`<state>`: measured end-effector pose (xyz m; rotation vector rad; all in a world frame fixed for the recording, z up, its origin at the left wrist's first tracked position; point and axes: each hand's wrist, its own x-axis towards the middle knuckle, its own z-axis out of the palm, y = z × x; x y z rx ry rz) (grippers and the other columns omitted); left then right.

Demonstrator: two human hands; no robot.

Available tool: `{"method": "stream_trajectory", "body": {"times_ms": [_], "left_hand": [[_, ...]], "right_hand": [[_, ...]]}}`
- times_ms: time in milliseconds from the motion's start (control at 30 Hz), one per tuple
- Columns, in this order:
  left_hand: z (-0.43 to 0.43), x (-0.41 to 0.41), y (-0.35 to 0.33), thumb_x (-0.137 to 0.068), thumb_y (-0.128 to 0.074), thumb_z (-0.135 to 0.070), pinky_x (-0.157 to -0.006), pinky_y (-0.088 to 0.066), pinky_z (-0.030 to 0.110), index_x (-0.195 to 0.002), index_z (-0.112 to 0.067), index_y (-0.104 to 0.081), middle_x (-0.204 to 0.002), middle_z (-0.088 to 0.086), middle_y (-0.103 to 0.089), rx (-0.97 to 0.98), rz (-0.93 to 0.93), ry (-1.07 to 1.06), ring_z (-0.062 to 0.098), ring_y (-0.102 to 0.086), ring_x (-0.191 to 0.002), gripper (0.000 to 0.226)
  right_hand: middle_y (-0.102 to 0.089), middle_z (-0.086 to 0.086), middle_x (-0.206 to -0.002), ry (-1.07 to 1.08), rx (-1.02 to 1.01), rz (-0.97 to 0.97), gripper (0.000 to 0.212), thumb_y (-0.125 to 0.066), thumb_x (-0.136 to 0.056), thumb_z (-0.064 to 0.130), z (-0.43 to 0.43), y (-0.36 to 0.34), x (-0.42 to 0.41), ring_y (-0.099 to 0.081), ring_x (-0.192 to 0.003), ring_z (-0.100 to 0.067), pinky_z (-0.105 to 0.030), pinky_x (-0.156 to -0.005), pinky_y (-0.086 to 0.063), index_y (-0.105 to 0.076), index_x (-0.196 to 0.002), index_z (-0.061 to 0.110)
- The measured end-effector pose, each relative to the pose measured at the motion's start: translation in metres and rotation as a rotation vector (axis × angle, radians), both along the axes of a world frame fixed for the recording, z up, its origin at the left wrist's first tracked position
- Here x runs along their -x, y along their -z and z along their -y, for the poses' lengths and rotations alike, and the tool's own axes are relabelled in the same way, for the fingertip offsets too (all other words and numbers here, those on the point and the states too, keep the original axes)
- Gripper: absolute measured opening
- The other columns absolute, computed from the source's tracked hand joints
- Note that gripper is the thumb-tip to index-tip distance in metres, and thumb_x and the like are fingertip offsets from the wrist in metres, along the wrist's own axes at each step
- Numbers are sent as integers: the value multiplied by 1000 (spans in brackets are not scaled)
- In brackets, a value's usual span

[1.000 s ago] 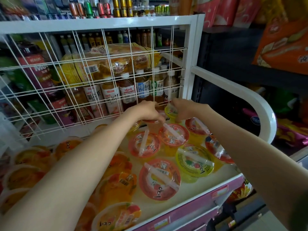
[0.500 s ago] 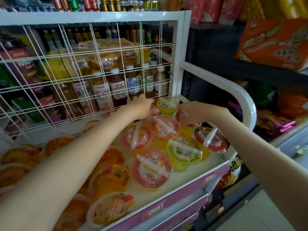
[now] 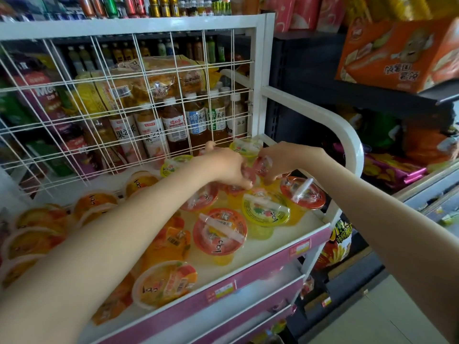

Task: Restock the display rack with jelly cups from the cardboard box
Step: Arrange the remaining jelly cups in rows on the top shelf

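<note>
Small jelly cups crowd the right end of the white display rack's top shelf (image 3: 285, 234): a red-lidded one (image 3: 219, 230) in front, a yellow-lidded one (image 3: 265, 207) and another red one (image 3: 303, 192) behind it. At the back right corner my left hand (image 3: 228, 167) curls its fingers down onto a red-lidded cup (image 3: 236, 188). My right hand (image 3: 280, 158) grips a neighbouring red-lidded cup (image 3: 262, 166) from above. The two hands almost touch. A yellow-lidded cup (image 3: 244, 146) stands just behind them.
Larger orange fruit cups (image 3: 164, 281) fill the shelf's left half. A wire grid (image 3: 124, 95) backs the shelf, with drink bottles (image 3: 173, 125) behind it. The curved white side rail (image 3: 347, 145) closes the right end. An orange printed carton (image 3: 397, 53) sits on a dark shelf.
My right hand has shifted left onto a cup beside my left hand. My left hand has come a little forward and right. My view has swung left.
</note>
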<state>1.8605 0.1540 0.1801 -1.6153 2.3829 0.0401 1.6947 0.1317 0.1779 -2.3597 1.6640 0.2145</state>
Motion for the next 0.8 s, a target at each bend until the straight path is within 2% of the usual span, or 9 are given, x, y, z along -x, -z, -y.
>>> {"method": "stream_trajectory", "body": {"times_ms": [100,167,267,333,467,533,600,733,800], "left_hand": [[-9,1,1,-83,-41,-72,-110,1,59,-121,-33,-57,-122,-3,-58,35,13,-32,25,-43,-128,57],[-23,7,0,-85,-38,-71,-110,6,60,-129,-38,-50,-132,-1,-50,77,2,26,26,-34,-135,56],[-51,21,-3,-88,-31,-71,-109,-11,49,-116,-32,-55,-104,-8,-57,106,-93,132,21,-47,-120,54],[-65,27,-4,-83,-31,-77,-104,-16,46,-117,-28,-57,-95,-10,-55,70,-85,161,19,-49,-113,65],[-83,35,-2,-68,-45,-85,-107,-17,53,-133,-22,-45,-118,3,-54,-5,60,150,25,-46,-121,90],[-88,42,0,-70,-54,-79,-108,-22,53,-136,-20,-40,-125,6,-51,24,82,146,27,-45,-122,90],[-91,48,2,-74,-60,-71,-99,-35,46,-142,-21,-32,-131,7,-47,19,66,127,27,-46,-121,89],[-96,53,5,-78,-66,-58,-95,-41,48,-146,-19,-23,-137,11,-42,19,79,120,29,-52,-113,90],[-96,55,3,-76,-71,-51,-66,-48,32,-147,-19,-18,-143,14,-32,8,45,105,24,-53,-90,94]], "right_hand": [[-56,-4,-124,10,51,55,75,-73,-77,37,-9,2,11,-60,-99,-19,-33,-85,-51,-39,-141,18],[-52,-4,-129,-16,125,144,65,-68,-82,37,-21,3,20,-59,-101,-18,-32,-87,-50,-42,-138,16],[-56,1,-127,-19,116,238,57,-60,-89,36,-46,4,36,-59,-104,-18,-35,-93,-49,-40,-140,23],[-56,2,-129,-30,60,242,56,-57,-90,40,-62,5,48,-58,-108,-17,-32,-95,-47,-37,-142,27],[-36,8,-145,-62,-102,203,78,-67,-83,44,-79,8,63,-38,-130,-14,-23,-102,-32,-25,-147,30],[-24,5,-152,-94,-129,133,98,-76,-75,39,-78,16,65,-30,-137,-18,-30,-109,-30,-12,-150,31],[-18,-1,-154,-106,-47,15,108,-79,-72,33,-78,26,62,-29,-136,-24,-40,-107,-35,-3,-150,33],[-31,-7,-144,-171,217,-40,99,-65,-77,9,-85,36,51,-38,-124,-28,-42,-96,-45,-3,-150,35],[-35,-8,-141,-182,274,-59,95,-64,-78,7,-90,34,48,-38,-123,-28,-41,-98,-45,-8,-151,28]]}}
